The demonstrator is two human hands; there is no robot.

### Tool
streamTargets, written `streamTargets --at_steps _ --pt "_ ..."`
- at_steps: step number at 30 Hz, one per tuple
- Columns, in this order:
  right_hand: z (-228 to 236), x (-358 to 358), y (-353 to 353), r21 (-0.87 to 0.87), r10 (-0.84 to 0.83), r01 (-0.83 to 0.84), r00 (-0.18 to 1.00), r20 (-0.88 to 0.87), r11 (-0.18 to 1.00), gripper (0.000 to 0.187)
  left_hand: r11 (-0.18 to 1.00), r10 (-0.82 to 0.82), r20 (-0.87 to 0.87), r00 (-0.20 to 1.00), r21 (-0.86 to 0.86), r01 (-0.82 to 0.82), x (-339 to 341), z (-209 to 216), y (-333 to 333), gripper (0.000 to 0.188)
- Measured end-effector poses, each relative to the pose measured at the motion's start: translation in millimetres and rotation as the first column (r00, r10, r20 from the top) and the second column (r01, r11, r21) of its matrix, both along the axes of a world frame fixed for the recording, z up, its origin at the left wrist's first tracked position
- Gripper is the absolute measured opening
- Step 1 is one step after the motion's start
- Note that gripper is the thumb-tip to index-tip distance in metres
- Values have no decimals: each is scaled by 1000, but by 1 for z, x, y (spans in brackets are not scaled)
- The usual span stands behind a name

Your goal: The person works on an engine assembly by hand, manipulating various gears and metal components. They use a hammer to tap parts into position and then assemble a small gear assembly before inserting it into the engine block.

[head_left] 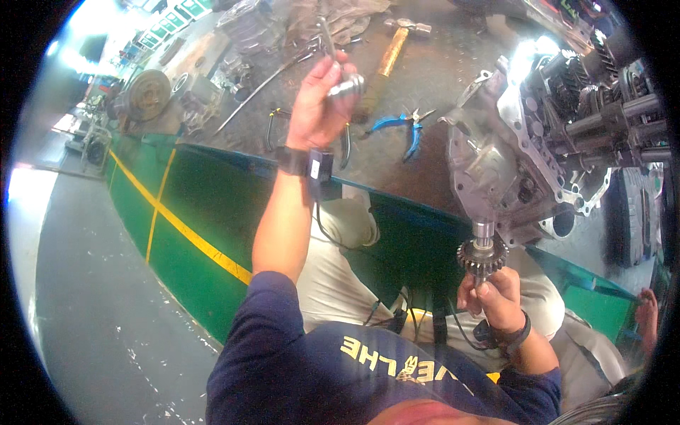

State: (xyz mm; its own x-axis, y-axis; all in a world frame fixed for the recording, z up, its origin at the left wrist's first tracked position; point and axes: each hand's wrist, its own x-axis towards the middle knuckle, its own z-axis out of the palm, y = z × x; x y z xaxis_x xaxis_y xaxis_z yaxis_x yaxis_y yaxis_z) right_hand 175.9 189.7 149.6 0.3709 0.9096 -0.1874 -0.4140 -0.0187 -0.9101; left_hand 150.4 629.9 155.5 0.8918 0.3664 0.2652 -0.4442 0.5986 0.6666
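Note:
My left hand (322, 106) is raised over the workbench, closed around a shiny metal tool (347, 88). A thin shank sticks up past its fingers, but blur hides the tool's exact kind. Low on the right, my right hand (499, 296) grips the lower end of a toothed gear shaft (482, 258). The shaft stands roughly upright, its bare upper end close below a cast metal gearbox housing (489, 166); I cannot tell whether they touch. Blue-handled pliers (407, 129) lie open on the bench, between the left hand and the housing.
A hammer with a yellow handle (394, 51) lies farther back on the workbench (432, 78). Exposed gears and shafts (602, 127) fill the right side. Metal parts (149, 95) crowd the far left. At the right edge shows another person's hand (646, 315).

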Motion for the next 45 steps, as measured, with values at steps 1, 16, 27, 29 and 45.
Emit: streamTargets --at_steps 1,16,27,29,45 --pt "-2 1 -1 -6 6 -6 1000 -11 1000 35 1000 3 1 1000 10 -3 2 3 -9 23" --pt "-2 0 0 -62 10 -9 1000 15 998 33 817 -443 350 825 -222 533 -2 15 -47 13" --pt "-11 -3 2 11 -20 20 999 29 1000 35 941 337 -306 890 124 -314 -9 -40 48 21" --pt "-10 -2 2 26 -35 34 998 51 999 35 936 352 -326 877 113 -333 -9 -36 45 20" --pt "-11 0 3 26 -36 34 997 72 999 36 896 408 -263 875 301 -327 -8 -23 33 30"
